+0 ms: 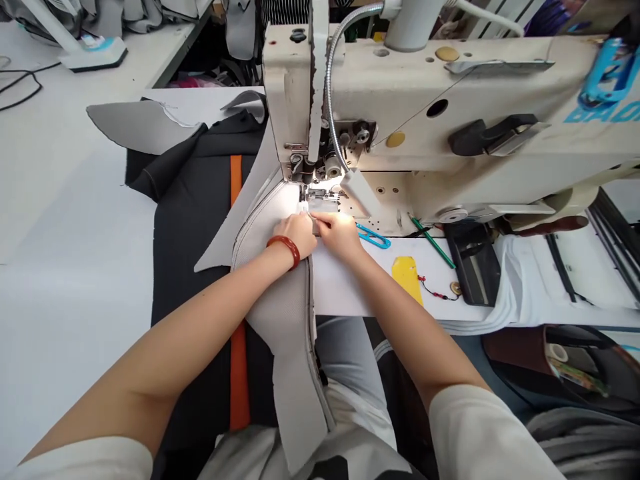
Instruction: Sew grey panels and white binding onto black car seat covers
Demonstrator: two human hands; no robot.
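A long light-grey fabric piece (296,387) with a dark piped seam runs from the sewing machine's presser foot (304,193) down over the table edge onto my lap. My left hand (299,233), with a red-brown bangle at its wrist, rests on the fabric just in front of the foot, fingers curled and closed on its edge. Close beside it, my right hand (340,233) pinches the same edge between thumb and forefinger. Both sets of fingertips nearly meet under the lamp's light, and what lies exactly between them is partly hidden. The sewing machine (430,93) stands directly ahead.
Black fabric with an orange strip (236,373) lies left under the grey piece. Right of my hands are a blue thread snipper (373,236), a green pencil (433,243), a yellow tag (407,277) and a black tray (473,267). A bendable lamp (361,190) hangs near the needle.
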